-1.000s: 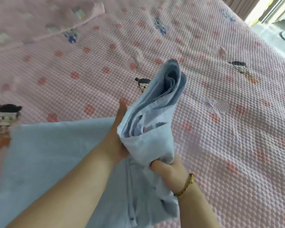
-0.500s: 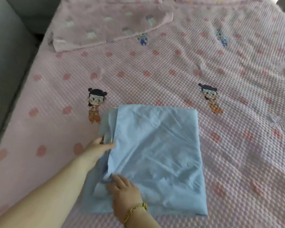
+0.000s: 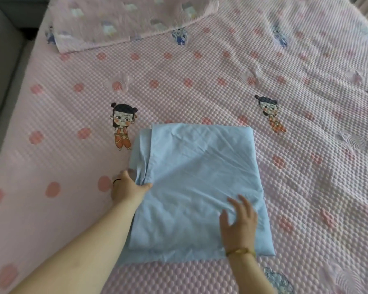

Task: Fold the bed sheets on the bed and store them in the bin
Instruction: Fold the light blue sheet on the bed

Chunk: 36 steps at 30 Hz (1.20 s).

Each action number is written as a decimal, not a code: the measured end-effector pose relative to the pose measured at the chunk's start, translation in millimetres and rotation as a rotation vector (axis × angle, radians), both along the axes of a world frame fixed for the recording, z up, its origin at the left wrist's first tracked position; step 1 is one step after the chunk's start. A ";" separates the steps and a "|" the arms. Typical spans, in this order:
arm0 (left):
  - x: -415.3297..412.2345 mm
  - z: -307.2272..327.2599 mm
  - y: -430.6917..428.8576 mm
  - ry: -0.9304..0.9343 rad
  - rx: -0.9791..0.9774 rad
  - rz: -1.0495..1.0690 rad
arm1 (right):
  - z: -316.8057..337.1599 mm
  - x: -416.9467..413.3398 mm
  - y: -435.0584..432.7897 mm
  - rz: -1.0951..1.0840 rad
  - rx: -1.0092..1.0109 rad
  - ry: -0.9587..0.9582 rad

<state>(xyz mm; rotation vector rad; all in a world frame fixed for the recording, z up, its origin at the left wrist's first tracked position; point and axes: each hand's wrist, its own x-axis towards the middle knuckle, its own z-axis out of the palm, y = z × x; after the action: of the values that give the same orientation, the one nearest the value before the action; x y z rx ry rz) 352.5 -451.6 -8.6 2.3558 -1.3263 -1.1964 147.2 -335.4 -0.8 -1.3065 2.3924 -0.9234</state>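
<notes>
A wide bed, its top covered by a pink bedspread with a bubbly quilted surface, scattered with round coral dots and cartoon prints. At the far left, past the mattress edge, a grey surface; wall panel or furniture, cannot tell. At the head of the bed, one more pink cover with pale square prints, lying flat, its edge running across the bedspread.

Counted: one light blue bed sheet, two grips, and two cartoon children in orange clothes. One cartoon child just beside the sheet's far left corner, the other cartoon child near its far right corner. Some smaller blue figures further up, too blurred for a sure count.

Sheet folded into a thick rectangle of several layers, lying flat on the bedspread in the near middle of the bed. Loose layered edges along its left side, a neat closed fold along the right side.

Left grip at the sheet's left edge, thumb on top of the cloth, fingers at the layered edge, pinching these layers. A thin dark band on one finger. Right grip spread wide and flat, holding nothing, palm down on the sheet near its near right corner. One golden bracelet on the right wrist.
</notes>
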 end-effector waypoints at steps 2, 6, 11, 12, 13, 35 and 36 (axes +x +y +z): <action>1.9 -0.2 -0.9 0.062 0.062 0.107 | 6.6 -31.4 -10.2 -0.264 0.309 -0.198; 9.4 -12.0 0.0 0.267 0.136 0.205 | 7.2 -75.3 -15.8 -0.400 0.535 -0.668; 12.5 -9.4 2.7 0.331 0.157 0.232 | 4.9 -89.0 -14.2 -0.323 0.678 -0.730; 12.0 -7.8 3.0 0.350 0.155 0.231 | 5.5 -91.0 -14.5 -0.306 0.684 -0.762; 12.4 -4.9 4.1 0.372 0.146 0.233 | 6.5 -92.0 -15.3 -0.277 0.688 -0.796; 124.0 192.2 148.7 0.540 -0.505 0.262 | 191.0 109.3 42.1 0.423 0.204 -0.469; 129.7 206.1 161.9 0.546 -0.541 0.277 | 201.3 124.2 46.9 0.499 0.205 -0.429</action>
<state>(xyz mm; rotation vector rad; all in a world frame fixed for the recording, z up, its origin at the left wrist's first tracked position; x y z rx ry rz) 482.2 -289.8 197.5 1.6124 -0.9444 -1.1053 271.4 -288.5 200.5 -1.3656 1.6790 -0.6990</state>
